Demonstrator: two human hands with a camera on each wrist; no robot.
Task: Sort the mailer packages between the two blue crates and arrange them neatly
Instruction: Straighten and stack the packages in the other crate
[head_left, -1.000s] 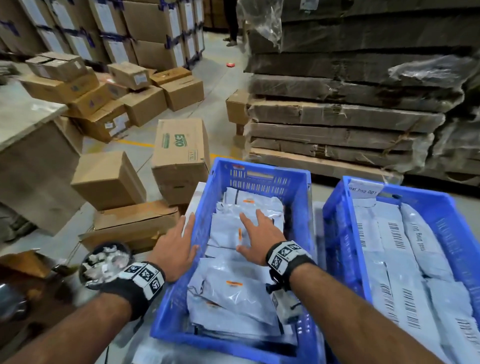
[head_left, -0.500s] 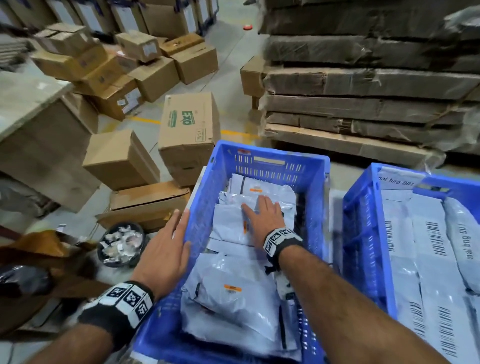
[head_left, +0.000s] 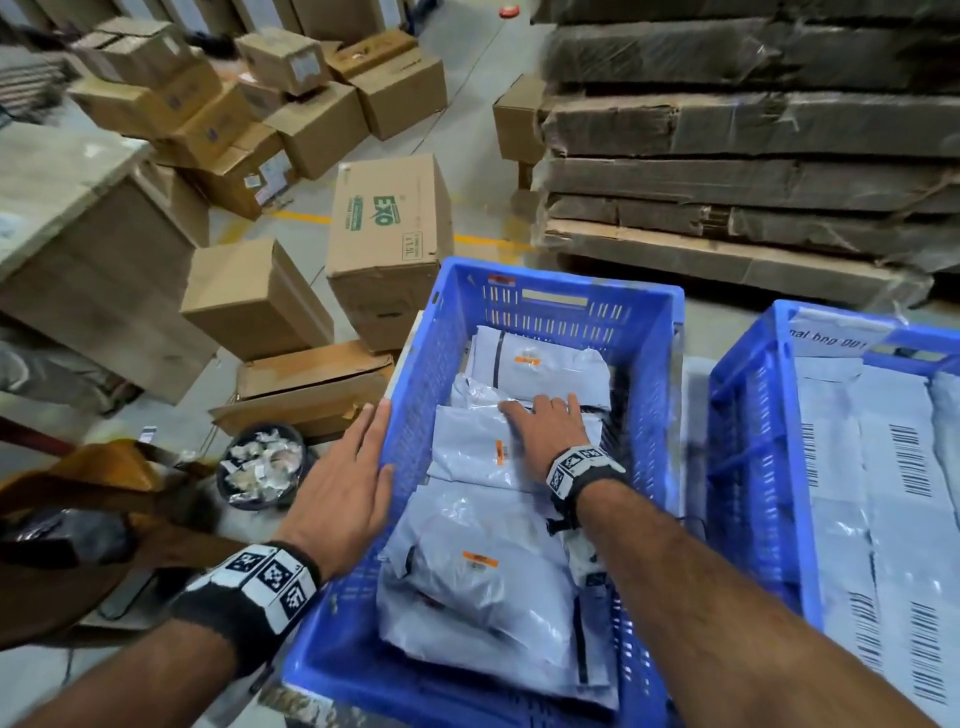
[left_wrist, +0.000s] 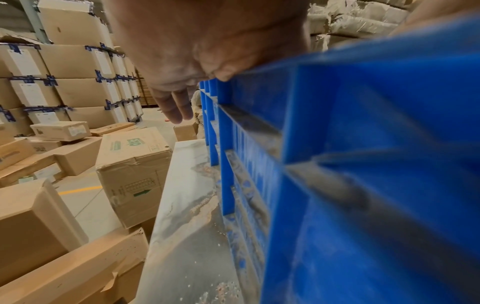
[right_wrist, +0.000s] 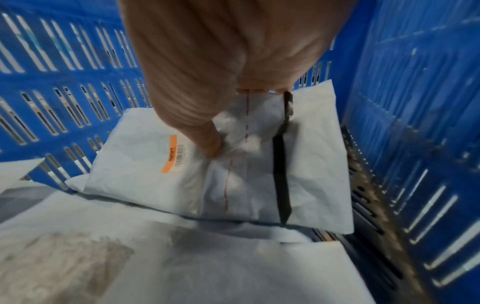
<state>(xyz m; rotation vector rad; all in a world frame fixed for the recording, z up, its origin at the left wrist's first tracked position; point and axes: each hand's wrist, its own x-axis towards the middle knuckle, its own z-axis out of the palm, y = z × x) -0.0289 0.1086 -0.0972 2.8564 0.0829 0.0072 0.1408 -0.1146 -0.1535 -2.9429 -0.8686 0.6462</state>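
The right hand (head_left: 545, 431) lies flat, fingers straight, on the loose grey plastic mailer packages (head_left: 483, 597) heaped in the left blue slotted plastic crate (head_left: 576, 304). The left hand (head_left: 345, 478), open, braces that crate's rim. Barcoded mailers lie in rows in the right blue crate (head_left: 748, 467). Slippery film probably wants one mailer pinched by an edge, lifted clear, while the brace holds.

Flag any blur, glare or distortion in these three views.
Head view: mostly sharp, wide-angle bending at the edges, right crate slightly smeared. Left wrist view: left crate wall close and blurred, left hand soft, cartons sharper. Right wrist view: right hand and mailer soft; no strong glare.
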